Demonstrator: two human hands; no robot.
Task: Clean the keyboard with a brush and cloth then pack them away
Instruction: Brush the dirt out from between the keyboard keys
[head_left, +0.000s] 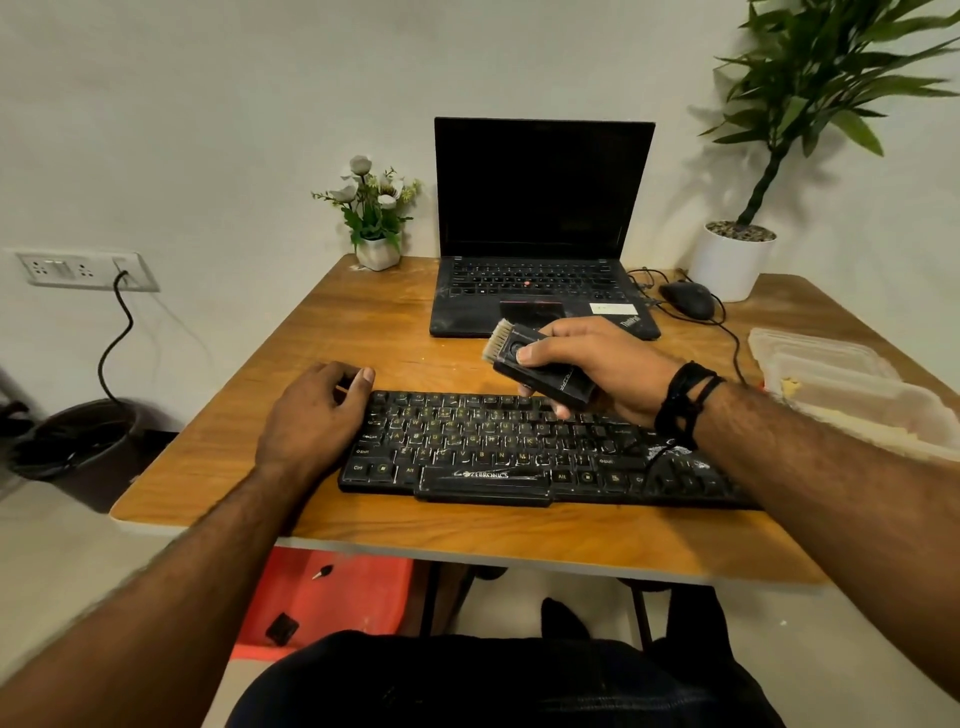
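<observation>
Dark-trousered lap (498, 686) fills the bottom of the view, with both forearms reaching out over it to the table (395, 525), a bare wooden top that carries everything within arm's reach.

Beyond the hands stands an open laptop (543, 228) with a dark screen, pushed back, probably to leave working room in front. Between and under the hands lies the keyboard (498, 452), a black one speckled with dust and pale marks, set square to the person so both hands can reach it. Right of the right forearm sits a clear plastic box (852, 384) with something pale inside; whether that is the cloth I cannot tell. It looks like the likely place to pack the tools later.

At the keyboard's far left corner, the left hand (311, 410) rests with fingers loosely curled against the edge, holding nothing; I judge it is there to steady the board against the strokes. Above the top key rows, the right hand (597, 369) grips the brush (540, 366), a black block with pale bristles pointing away to the left, thumb across its top. The bristles are lifted off the keys, so brushing seems barely begun, and the cloth and packing are still to do.
</observation>
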